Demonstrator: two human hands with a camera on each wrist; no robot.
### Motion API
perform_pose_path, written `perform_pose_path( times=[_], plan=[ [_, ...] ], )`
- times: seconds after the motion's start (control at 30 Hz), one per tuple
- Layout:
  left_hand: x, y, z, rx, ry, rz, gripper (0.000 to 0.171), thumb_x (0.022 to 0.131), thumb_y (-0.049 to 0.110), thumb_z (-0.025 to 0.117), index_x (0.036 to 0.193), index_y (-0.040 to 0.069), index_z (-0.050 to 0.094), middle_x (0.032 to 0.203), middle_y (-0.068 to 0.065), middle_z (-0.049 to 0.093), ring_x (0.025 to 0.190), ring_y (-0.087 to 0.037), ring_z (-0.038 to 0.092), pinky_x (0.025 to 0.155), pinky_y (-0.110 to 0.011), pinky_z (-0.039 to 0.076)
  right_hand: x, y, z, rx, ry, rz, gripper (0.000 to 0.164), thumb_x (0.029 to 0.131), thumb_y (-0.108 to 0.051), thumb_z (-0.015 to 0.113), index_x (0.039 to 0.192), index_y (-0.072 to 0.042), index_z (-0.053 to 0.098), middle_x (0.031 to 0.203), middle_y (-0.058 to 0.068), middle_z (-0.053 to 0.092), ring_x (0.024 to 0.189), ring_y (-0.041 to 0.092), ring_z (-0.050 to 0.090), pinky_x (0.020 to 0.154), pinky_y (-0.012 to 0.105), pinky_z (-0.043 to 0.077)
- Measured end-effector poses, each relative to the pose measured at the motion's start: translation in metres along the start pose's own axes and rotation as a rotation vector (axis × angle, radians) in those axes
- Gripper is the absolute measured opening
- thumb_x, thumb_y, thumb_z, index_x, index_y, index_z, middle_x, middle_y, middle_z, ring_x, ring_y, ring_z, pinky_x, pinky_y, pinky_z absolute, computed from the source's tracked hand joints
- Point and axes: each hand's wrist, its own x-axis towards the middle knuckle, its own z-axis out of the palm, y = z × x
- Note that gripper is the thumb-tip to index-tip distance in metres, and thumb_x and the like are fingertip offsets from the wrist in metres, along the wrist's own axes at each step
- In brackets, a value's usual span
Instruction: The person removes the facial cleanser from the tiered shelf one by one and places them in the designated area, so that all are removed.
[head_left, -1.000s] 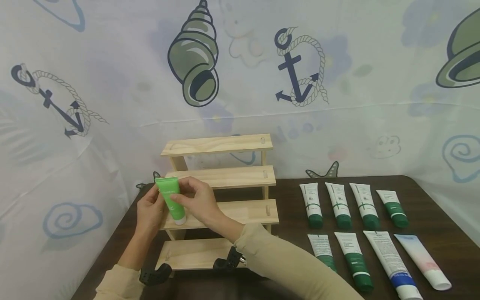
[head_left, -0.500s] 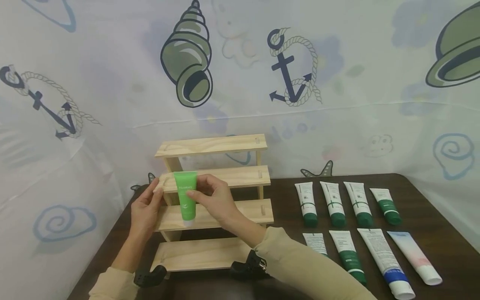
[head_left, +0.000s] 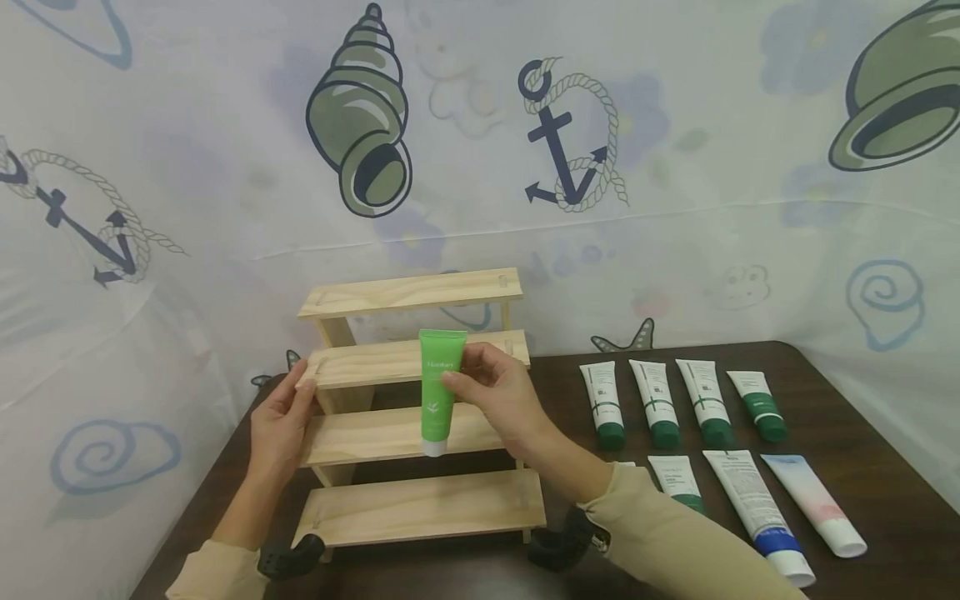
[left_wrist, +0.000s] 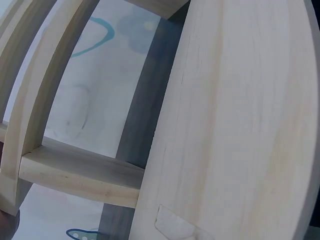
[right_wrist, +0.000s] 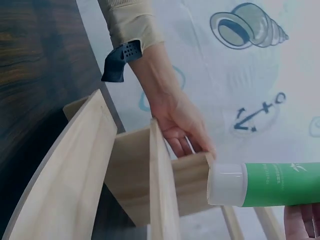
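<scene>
My right hand (head_left: 504,393) pinches a bright green squeeze tube (head_left: 438,383) with a white cap, thumb on its front. The tube is upright, cap down, in front of the middle of a four-tier wooden step shelf (head_left: 420,507). Its white cap and green body also show in the right wrist view. My left hand (head_left: 276,423) holds the left end of the second board from the top, thumb in front. From the right wrist camera, that left hand (right_wrist: 181,119) appears with its fingers at the board's end. Only a dark sliver of fingertip (left_wrist: 9,226) shows in the left wrist view.
Right of the shelf, several white-and-green tubes (head_left: 705,403) lie in rows on the dark wooden table (head_left: 765,354). Near them are a blue-banded white tube (head_left: 759,515) and a pink-and-blue tube (head_left: 813,504). A printed cloth (head_left: 465,167) hangs behind. My right sleeve overlaps the nearest tubes.
My right hand has carried the green tube rightward, away from my left hand. My left hand was beside the tube and now holds the board's end. The view has shifted slightly right.
</scene>
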Motion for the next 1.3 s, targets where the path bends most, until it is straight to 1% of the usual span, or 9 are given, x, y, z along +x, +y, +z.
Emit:
perform_pose_path(
  times=[0.13, 0.33, 0.43, 0.7, 0.8, 0.97, 1.0, 1.17, 1.3],
  plan=[
    [0.001, 0.000, 0.000, -0.030, 0.005, -0.013, 0.053, 0.090, 0.030, 0.062, 0.139, 0.017, 0.046, 0.142, -0.017, 0.043, 0.087, 0.014, 0.060, 0.079, -0.004, 0.047, -0.007, -0.006, -0.020, -0.007, 0.024, 0.004, 0.029, 0.087, -0.003, 0.063, 0.115, 0.003, 0.056, 0.103, 0.006, 0.060, 0.093, 0.014, 0.060, 0.086, 0.035, 0.055],
    [0.002, -0.001, -0.001, -0.044, 0.006, -0.023, 0.054, 0.089, 0.030, 0.063, 0.139, 0.017, 0.046, 0.142, -0.016, 0.042, 0.086, 0.013, 0.061, 0.078, -0.004, 0.047, -0.016, -0.011, -0.050, -0.037, 0.061, 0.002, 0.031, 0.088, -0.005, 0.063, 0.118, 0.003, 0.055, 0.100, 0.002, 0.061, 0.094, 0.015, 0.061, 0.086, 0.036, 0.055],
    [0.002, -0.001, -0.002, -0.049, 0.001, -0.025, 0.055, 0.089, 0.030, 0.063, 0.140, 0.017, 0.045, 0.142, -0.015, 0.043, 0.085, 0.014, 0.061, 0.078, -0.004, 0.047, -0.021, -0.012, -0.066, -0.061, 0.087, 0.002, 0.032, 0.089, -0.006, 0.062, 0.118, 0.003, 0.054, 0.099, -0.001, 0.061, 0.093, 0.013, 0.061, 0.086, 0.034, 0.055],
    [0.002, -0.003, -0.002, -0.083, -0.017, -0.032, 0.057, 0.089, 0.029, 0.063, 0.141, 0.014, 0.044, 0.142, -0.015, 0.041, 0.086, 0.013, 0.061, 0.079, -0.005, 0.048, -0.039, -0.017, -0.111, -0.161, 0.185, 0.030, 0.037, 0.090, -0.012, 0.062, 0.122, 0.002, 0.050, 0.102, -0.004, 0.060, 0.097, 0.009, 0.060, 0.087, 0.027, 0.054],
    [0.002, -0.004, -0.002, -0.086, -0.026, -0.032, 0.057, 0.089, 0.028, 0.063, 0.141, 0.014, 0.043, 0.144, -0.015, 0.039, 0.089, 0.013, 0.061, 0.080, -0.005, 0.047, -0.047, -0.019, -0.132, -0.176, 0.216, 0.033, 0.033, 0.091, -0.015, 0.062, 0.119, -0.002, 0.052, 0.102, -0.004, 0.059, 0.097, 0.008, 0.060, 0.085, 0.025, 0.055],
    [0.001, -0.005, 0.000, -0.082, -0.035, -0.026, 0.057, 0.090, 0.028, 0.062, 0.141, 0.014, 0.043, 0.146, -0.015, 0.038, 0.092, 0.012, 0.060, 0.081, -0.005, 0.047, -0.062, -0.020, -0.172, -0.140, 0.294, 0.029, 0.017, 0.091, -0.016, 0.063, 0.107, -0.016, 0.057, 0.098, -0.005, 0.056, 0.093, 0.004, 0.059, 0.081, 0.018, 0.054],
    [0.001, -0.005, 0.000, -0.084, -0.036, -0.026, 0.057, 0.090, 0.028, 0.062, 0.141, 0.014, 0.043, 0.146, -0.015, 0.038, 0.092, 0.012, 0.060, 0.081, -0.005, 0.047, -0.065, -0.021, -0.181, -0.127, 0.309, 0.027, 0.017, 0.091, -0.016, 0.063, 0.107, -0.017, 0.058, 0.097, -0.006, 0.056, 0.092, 0.004, 0.059, 0.080, 0.018, 0.054],
    [0.001, -0.003, 0.002, -0.099, -0.030, -0.028, 0.057, 0.089, 0.027, 0.063, 0.141, 0.013, 0.043, 0.145, -0.016, 0.038, 0.089, 0.012, 0.061, 0.080, -0.006, 0.048, -0.083, -0.022, -0.231, -0.042, 0.384, 0.003, 0.016, 0.091, -0.009, 0.061, 0.102, -0.020, 0.063, 0.095, -0.008, 0.059, 0.088, 0.002, 0.060, 0.075, 0.014, 0.054],
    [0.000, -0.002, 0.002, -0.089, -0.025, -0.026, 0.056, 0.089, 0.028, 0.062, 0.140, 0.014, 0.044, 0.145, -0.016, 0.039, 0.094, 0.011, 0.060, 0.081, -0.006, 0.048, -0.100, -0.022, -0.275, 0.051, 0.410, -0.018, 0.019, 0.092, -0.004, 0.058, 0.097, -0.020, 0.067, 0.094, -0.010, 0.061, 0.085, 0.001, 0.063, 0.071, 0.013, 0.054]
  ],
)
